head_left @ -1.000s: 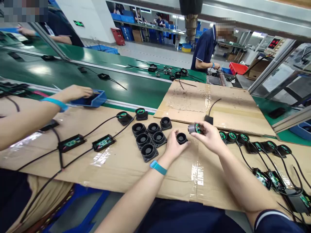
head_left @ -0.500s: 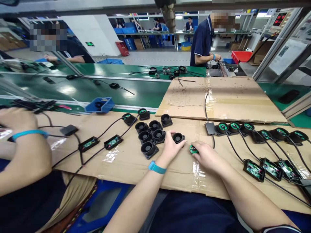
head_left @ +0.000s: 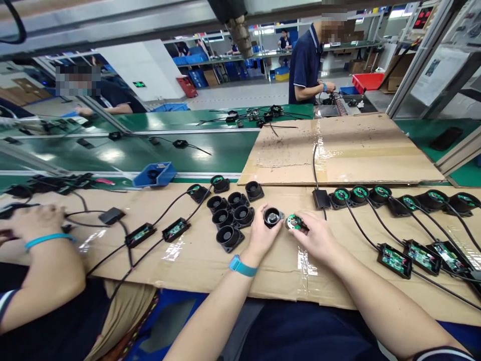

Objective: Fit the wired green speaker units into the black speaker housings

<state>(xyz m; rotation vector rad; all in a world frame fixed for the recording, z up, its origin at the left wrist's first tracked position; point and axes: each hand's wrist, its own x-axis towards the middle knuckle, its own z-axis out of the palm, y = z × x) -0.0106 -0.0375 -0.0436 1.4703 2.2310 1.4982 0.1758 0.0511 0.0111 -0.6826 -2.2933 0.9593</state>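
My left hand [head_left: 262, 234] is closed around a round black fan housing [head_left: 267, 224], whose open top faces up and shows something shiny inside. Just to its right, my right hand [head_left: 316, 235] pinches a small round green circuit board [head_left: 291, 222] by its edge. The board is tilted towards the housing, with a narrow gap between them. Left of my left hand stands a cluster of black blower fans [head_left: 228, 236]. On the right, a row of similar fans [head_left: 361, 195] with green boards inside is wired to open black boxes [head_left: 394, 259].
Cardboard [head_left: 210, 271] covers the bench, and a raised cardboard sheet [head_left: 338, 165] lies behind. A blue bin [head_left: 155, 174] stands at the back left. A co-worker's arm [head_left: 56, 265] rests at the left near cables and open black boxes [head_left: 140, 234]. Another person [head_left: 305, 65] stands across the green conveyor [head_left: 210, 160].
My right hand has moved left and slightly up with the circuit board, bringing it closer to the housing. The housing's inside now looks shiny. The co-worker's hand at left has shifted downward.
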